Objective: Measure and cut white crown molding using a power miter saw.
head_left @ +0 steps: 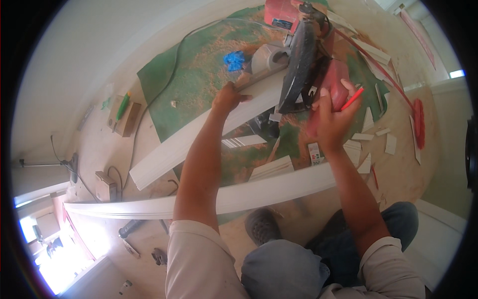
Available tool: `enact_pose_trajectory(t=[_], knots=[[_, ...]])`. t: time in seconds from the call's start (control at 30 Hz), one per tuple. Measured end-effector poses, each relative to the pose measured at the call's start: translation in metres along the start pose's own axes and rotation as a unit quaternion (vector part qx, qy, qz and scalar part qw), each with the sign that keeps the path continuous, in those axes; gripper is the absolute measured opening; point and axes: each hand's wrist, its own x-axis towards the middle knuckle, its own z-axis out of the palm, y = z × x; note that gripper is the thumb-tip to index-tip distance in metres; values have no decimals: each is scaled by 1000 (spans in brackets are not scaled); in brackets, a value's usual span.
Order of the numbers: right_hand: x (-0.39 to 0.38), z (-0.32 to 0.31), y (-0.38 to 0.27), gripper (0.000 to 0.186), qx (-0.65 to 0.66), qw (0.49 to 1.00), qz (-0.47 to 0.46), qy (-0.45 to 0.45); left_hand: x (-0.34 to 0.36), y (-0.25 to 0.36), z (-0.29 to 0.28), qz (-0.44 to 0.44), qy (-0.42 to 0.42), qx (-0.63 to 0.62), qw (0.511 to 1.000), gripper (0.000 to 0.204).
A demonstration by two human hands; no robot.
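A red miter saw with a black blade guard stands at the top right of the middle. A long white moulding strip runs from the lower left up to the saw's fence. My left hand grips the strip's far edge, close to the fence. At the saw's red part is my right hand, fingers curled, with a red pencil between them. Its palm side is hidden. Across my legs, in front of me, lies a second long white moulding.
A green sheet strewn with sawdust covers part of the floor. On it lies a crumpled blue cloth. Moulding offcuts are scattered at right, near a red brush. Cardboard boxes and a dark cable lie at left.
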Motion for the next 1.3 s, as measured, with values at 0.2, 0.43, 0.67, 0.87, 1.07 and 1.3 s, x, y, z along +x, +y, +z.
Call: enact_pose_trajectory(t=[0.2,0.43,0.67,0.87,1.07,1.3], knots=[[-17,-3,9,43,-55,998,-20,10,-3,-2,1,16,12,-15,1000,71],[43,-1,-27,46,31,999,13,-19,-3,-7,4,16,-1,-4,1000,73],[210,9,-93,29,-22,995,63,-75,12,-7,1,42,4,-21,999,72],[278,11,-77,22,-43,987,121,-98,-1,0,7,31,-7,-24,999,72],[317,12,-64,31,-43,979,139,-145,-10,-14,1,32,13,-16,999,74],[363,15,-54,38,-14,978,162,-130,-10,7,-4,32,2,-5,999,74]])
